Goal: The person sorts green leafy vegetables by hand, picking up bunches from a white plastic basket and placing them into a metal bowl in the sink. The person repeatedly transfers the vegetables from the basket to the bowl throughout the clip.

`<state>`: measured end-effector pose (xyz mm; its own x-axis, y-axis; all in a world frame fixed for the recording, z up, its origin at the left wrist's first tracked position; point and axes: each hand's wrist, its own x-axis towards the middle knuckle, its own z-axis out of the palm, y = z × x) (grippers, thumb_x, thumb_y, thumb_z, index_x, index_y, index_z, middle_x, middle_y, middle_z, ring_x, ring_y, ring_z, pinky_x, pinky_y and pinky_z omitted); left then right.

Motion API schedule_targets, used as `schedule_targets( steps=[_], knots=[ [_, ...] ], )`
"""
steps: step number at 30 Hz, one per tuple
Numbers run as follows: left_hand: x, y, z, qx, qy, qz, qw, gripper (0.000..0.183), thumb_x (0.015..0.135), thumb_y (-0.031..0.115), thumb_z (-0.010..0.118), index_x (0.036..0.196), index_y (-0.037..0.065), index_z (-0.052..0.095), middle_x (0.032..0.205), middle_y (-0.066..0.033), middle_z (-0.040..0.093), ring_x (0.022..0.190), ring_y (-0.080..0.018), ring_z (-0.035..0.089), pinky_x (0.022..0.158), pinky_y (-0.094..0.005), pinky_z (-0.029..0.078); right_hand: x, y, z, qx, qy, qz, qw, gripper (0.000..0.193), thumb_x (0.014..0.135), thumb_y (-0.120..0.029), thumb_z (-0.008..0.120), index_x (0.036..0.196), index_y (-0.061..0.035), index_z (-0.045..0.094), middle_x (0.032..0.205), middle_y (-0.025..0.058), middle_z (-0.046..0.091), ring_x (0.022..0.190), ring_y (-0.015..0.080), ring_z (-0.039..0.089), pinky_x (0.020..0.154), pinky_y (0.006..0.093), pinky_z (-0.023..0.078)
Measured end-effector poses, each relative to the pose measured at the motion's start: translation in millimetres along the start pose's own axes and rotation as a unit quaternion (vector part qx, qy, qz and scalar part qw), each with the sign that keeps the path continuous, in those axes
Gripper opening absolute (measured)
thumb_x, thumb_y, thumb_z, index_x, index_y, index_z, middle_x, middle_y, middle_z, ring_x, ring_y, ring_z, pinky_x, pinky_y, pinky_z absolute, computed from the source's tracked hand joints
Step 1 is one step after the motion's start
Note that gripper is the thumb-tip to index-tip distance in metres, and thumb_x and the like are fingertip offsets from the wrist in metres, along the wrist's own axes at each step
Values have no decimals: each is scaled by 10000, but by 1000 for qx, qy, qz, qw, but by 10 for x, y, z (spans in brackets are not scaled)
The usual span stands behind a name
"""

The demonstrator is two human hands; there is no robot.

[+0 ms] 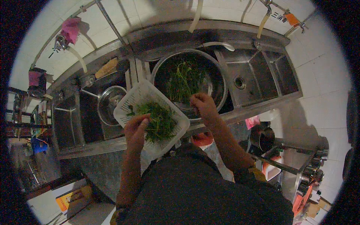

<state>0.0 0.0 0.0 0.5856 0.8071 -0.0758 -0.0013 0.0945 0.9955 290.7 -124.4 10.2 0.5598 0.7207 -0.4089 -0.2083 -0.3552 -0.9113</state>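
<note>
A white plastic basket (pixel 129 98) sits tilted at the sink's front edge, with a heap of thin leafy greens (pixel 161 125) in it. My left hand (pixel 135 130) is over the basket's left side, thumb and fingers pinched at the greens. To the right, a large round steel basin (pixel 224 84) holds more long-stemmed greens (pixel 183 80). At the basin's near rim my right hand (pixel 204 107) is closed, its fingertips against the edge of those greens. The picture is dim, and the sprigs between the fingers of both hands are hard to make out.
A smaller steel bowl (pixel 107 116) stands in the left sink, and a brown brush-like thing (pixel 107 68) lies behind it. A white-handled ladle (pixel 225 45) rests behind the basin. The right sink (pixel 253 71) has a drain. A metal rack (pixel 288 161) stands at lower right.
</note>
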Motion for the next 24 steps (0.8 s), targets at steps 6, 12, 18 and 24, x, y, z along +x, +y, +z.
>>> schedule_targets(
  steps=[6,12,18,24],
  knots=[
    [250,392,200,201,-29,99,974,341,991,240,701,1223,-9,718,968,-46,686,803,-113,603,689,-292,483,-725,-215,338,0,-184,-9,983,118,980,-164,671,1015,-52,662,850,15,628,725,97,563,627,275,456],
    [175,435,204,-93,24,-56,994,242,985,256,716,980,14,717,775,28,606,659,-62,489,573,-280,393,-798,6,678,115,-272,10,955,136,986,-172,657,1020,-40,661,921,13,645,831,118,589,743,301,491],
    [-2,451,190,-25,30,-41,998,241,970,251,736,964,12,710,822,8,662,724,-75,556,622,-280,442,-657,-12,922,-17,-286,-19,958,182,1000,-198,634,1024,-20,664,935,10,645,861,118,576,769,309,484],
    [-171,517,220,-11,64,-16,998,236,967,245,741,953,13,699,847,4,667,754,-82,568,653,-298,468,-658,20,947,19,-286,-31,958,170,992,-190,640,1018,-26,671,927,15,650,880,111,581,788,309,491]
  ],
)
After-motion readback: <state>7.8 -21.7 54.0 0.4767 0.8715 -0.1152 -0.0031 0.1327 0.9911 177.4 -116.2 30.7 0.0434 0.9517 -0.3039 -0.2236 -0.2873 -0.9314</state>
